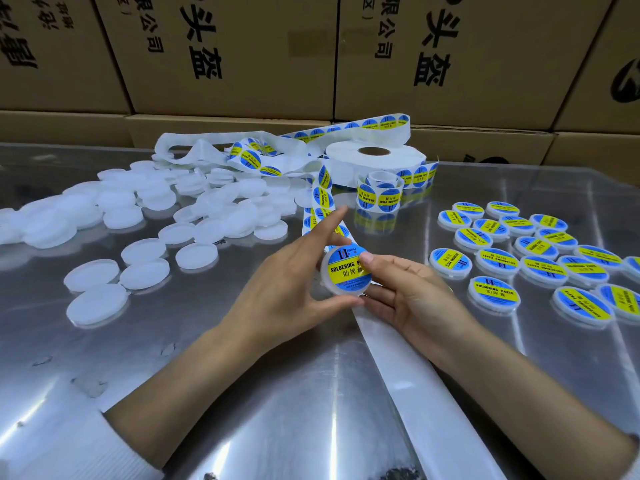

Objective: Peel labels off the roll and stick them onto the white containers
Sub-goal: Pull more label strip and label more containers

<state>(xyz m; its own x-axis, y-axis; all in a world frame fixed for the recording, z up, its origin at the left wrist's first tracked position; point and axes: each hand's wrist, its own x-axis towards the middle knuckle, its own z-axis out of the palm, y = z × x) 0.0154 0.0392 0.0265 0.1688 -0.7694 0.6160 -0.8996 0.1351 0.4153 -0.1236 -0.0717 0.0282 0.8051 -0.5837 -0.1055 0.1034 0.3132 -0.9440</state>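
1. Frame centre: left hand (294,271) grips a white container (346,271); right hand (401,292) cradles it, thumb pressing its label.
2. Labelled containers (533,251) lie right, nearer the right hand.

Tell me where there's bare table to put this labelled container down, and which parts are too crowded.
Bare metal table lies in front of the left hand, between both forearms and the backing strip. A further gap sits between the label roll and the labelled containers. It is crowded at far left with unlabelled white containers and at right among the labelled ones.
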